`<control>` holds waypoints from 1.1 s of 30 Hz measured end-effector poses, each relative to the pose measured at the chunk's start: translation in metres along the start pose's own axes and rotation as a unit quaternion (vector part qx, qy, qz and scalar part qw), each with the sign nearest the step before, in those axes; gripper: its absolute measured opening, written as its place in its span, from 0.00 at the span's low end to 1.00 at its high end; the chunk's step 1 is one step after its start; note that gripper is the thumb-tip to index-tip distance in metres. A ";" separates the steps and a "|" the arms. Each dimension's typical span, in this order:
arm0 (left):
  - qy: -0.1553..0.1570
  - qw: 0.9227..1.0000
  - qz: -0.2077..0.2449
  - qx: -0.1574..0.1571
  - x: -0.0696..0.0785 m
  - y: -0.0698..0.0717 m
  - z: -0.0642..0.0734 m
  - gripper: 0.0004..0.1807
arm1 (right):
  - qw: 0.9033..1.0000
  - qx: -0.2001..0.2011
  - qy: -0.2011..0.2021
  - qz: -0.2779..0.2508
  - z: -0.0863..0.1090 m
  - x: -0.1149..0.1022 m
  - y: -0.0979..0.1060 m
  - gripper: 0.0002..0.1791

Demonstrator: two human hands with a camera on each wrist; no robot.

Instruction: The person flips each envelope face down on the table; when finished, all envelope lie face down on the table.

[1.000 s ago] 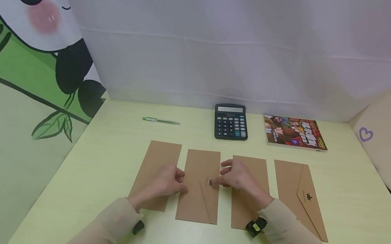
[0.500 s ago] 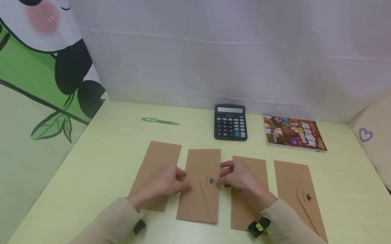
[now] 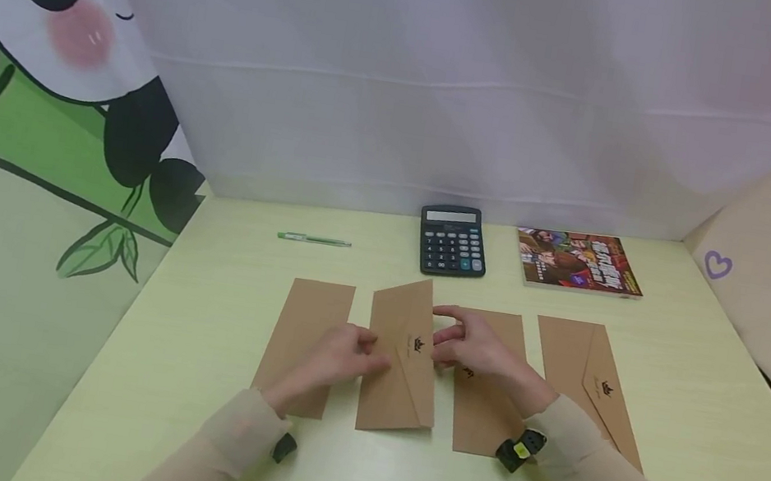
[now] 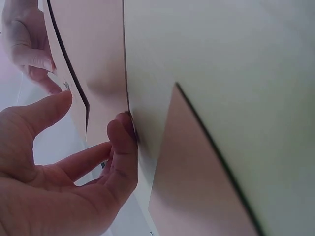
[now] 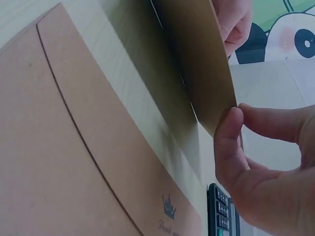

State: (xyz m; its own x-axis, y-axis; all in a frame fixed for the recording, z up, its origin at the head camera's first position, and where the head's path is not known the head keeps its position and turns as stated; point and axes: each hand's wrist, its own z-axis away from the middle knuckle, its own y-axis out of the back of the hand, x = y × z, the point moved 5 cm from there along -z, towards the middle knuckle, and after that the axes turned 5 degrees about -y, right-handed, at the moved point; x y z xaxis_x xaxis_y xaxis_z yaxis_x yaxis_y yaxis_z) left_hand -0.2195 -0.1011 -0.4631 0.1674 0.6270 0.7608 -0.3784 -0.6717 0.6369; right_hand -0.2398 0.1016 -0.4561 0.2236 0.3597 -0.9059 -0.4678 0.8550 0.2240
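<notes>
A brown paper envelope (image 3: 383,398) with a crown print stands second from the left, its right side raised off the table. My right hand (image 3: 478,346) pinches its right edge between thumb and index finger, plain in the right wrist view, where the underside of the envelope (image 5: 197,64) shows. At the opposite edge, my left hand (image 3: 336,356) holds the envelope, thumb over the face and curled fingers at the side. In the left wrist view the left fingers (image 4: 123,152) meet that edge, close to the table.
Another envelope (image 3: 318,305) lies under the left forearm, a third (image 3: 481,421) below the right hand, one more (image 3: 592,379) at the right. Behind them are a green pen (image 3: 314,239), a black calculator (image 3: 452,242) and a book (image 3: 580,261) near the white curtain (image 3: 402,127).
The second envelope's right side has risen from the table and its top right corner tilts up. My right hand has lifted slightly with it, and my left hand has shifted a little right.
</notes>
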 end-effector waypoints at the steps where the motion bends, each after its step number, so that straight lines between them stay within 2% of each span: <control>1: -0.003 1.000 -0.004 0.001 0.000 0.000 0.000 0.29 | 1.000 -0.007 0.002 -0.008 0.000 0.001 0.001 0.36; 6: -0.004 1.000 -0.016 0.007 0.002 0.000 -0.002 0.31 | 0.999 -0.027 0.010 -0.028 0.000 0.003 0.004 0.36; 12: -0.012 1.000 -0.019 0.014 0.004 -0.001 -0.004 0.31 | 0.999 -0.041 0.022 -0.028 0.000 0.000 0.004 0.32; 17: -0.010 1.000 -0.015 0.016 0.006 -0.003 -0.005 0.32 | 0.997 -0.068 0.045 0.015 0.002 -0.001 -0.001 0.35; 21: -0.009 1.000 -0.010 0.016 0.009 -0.004 -0.003 0.32 | 0.990 -0.106 0.081 0.050 0.002 0.001 -0.009 0.37; 24: -0.015 1.000 0.000 0.013 0.011 -0.004 -0.001 0.32 | 0.986 -0.113 0.101 0.070 0.001 0.001 -0.014 0.37; 27: -0.019 1.000 0.014 0.011 0.012 -0.005 -0.001 0.32 | 0.984 -0.109 0.106 0.089 0.001 0.000 -0.018 0.38; 33: 0.002 0.998 0.058 0.000 0.010 -0.008 -0.001 0.32 | 0.983 -0.119 0.092 0.104 0.000 -0.001 -0.025 0.41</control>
State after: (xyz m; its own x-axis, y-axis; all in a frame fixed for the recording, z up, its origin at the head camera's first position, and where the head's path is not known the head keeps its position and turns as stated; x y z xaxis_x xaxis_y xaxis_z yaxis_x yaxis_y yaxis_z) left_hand -0.2155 -0.0887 -0.4609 0.1183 0.5474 0.8284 -0.3955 -0.7393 0.5450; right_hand -0.2283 0.0795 -0.4615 -0.0461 0.4248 -0.9041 -0.6791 0.6504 0.3402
